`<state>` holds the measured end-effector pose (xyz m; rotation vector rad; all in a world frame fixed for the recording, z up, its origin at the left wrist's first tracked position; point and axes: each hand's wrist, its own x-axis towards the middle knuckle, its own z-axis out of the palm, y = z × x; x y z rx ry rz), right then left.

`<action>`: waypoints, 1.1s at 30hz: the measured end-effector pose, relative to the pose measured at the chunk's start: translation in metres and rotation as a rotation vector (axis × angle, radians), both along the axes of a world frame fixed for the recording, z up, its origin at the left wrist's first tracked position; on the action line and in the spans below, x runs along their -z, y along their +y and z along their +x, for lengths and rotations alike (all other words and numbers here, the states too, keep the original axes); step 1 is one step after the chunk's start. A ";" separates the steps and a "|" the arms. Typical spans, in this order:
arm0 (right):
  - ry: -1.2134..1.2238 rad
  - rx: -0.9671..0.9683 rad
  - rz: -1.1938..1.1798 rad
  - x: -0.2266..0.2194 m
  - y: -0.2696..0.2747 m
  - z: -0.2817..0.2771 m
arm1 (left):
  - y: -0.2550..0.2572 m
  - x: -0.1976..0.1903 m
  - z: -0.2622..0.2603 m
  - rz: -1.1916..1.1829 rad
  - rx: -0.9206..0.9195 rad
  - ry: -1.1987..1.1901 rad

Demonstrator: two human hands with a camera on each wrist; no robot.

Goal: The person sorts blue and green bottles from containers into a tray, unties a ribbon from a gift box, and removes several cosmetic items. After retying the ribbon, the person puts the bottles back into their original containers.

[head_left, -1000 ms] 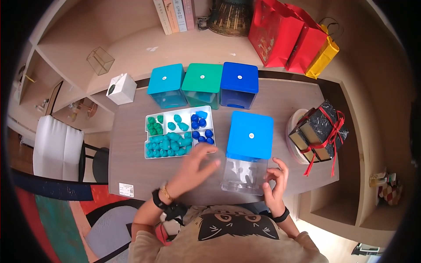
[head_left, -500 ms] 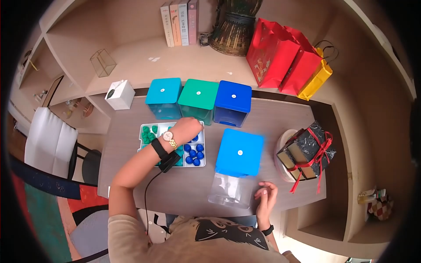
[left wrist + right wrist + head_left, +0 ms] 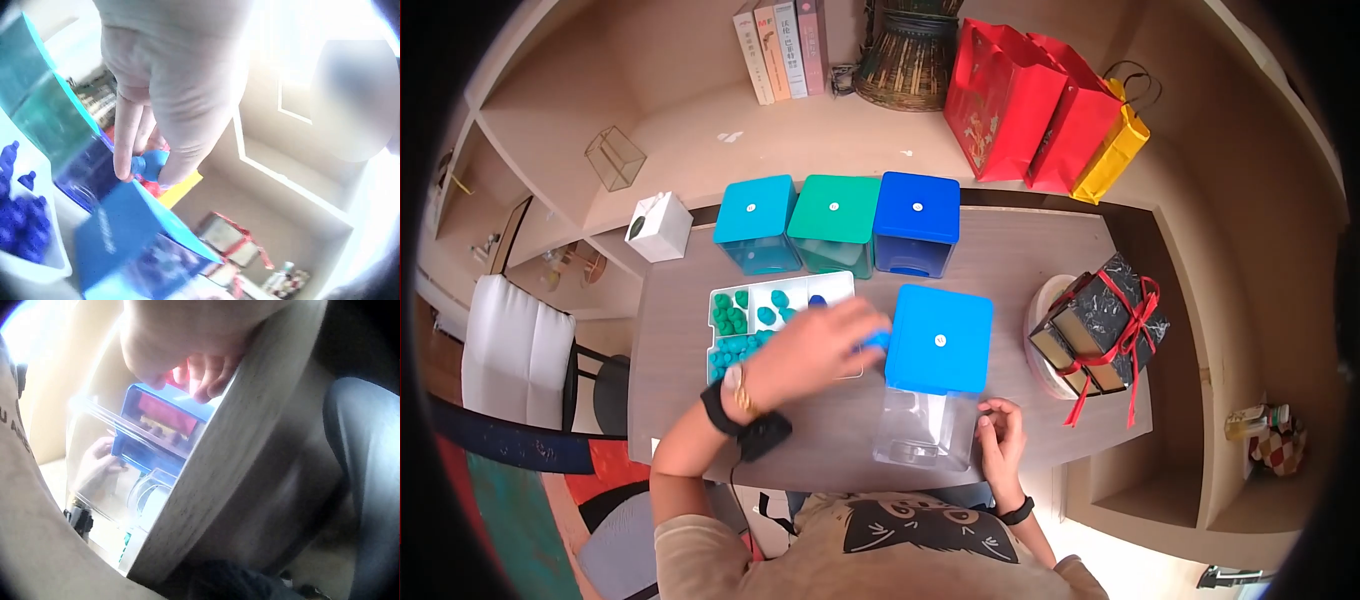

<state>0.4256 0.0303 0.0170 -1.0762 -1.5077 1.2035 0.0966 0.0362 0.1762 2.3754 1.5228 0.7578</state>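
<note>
My left hand (image 3: 825, 345) pinches a light blue bottle-shaped piece (image 3: 874, 341) beside the bright blue top (image 3: 940, 340) of a clear box (image 3: 922, 430). Thumb and fingers grip this small piece (image 3: 150, 166) above the blue box (image 3: 119, 231) in the left wrist view. Partly covered by my left arm, the white divided tray (image 3: 804, 285) holds green, teal and dark blue pieces. My right hand (image 3: 1002, 445), fingers loosely bent, is by the clear box's right side; whether it touches the box I cannot tell.
Three lidded boxes, teal (image 3: 754, 208), green (image 3: 834, 208) and dark blue (image 3: 917, 207), line the table's back. A white cube (image 3: 660, 227) stands at the back left. Black boxes tied with red ribbon (image 3: 1138, 318) are at the right. Red bags (image 3: 1000, 100) stand on the shelf behind.
My left hand went left over the tray, then came back right holding the light blue piece, which lay in the tray's upper right compartment earlier. The right hand stayed near the clear box.
</note>
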 end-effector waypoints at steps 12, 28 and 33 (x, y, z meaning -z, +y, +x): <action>-0.043 0.029 0.035 -0.003 0.000 -0.002 | -0.011 0.063 0.101 -0.145 0.513 0.467; -0.053 0.007 0.037 -0.003 0.000 -0.002 | -0.029 0.020 0.068 -0.114 0.328 0.334; -0.010 -0.070 0.295 -0.002 0.000 0.005 | -0.053 0.001 0.027 -0.079 0.027 0.164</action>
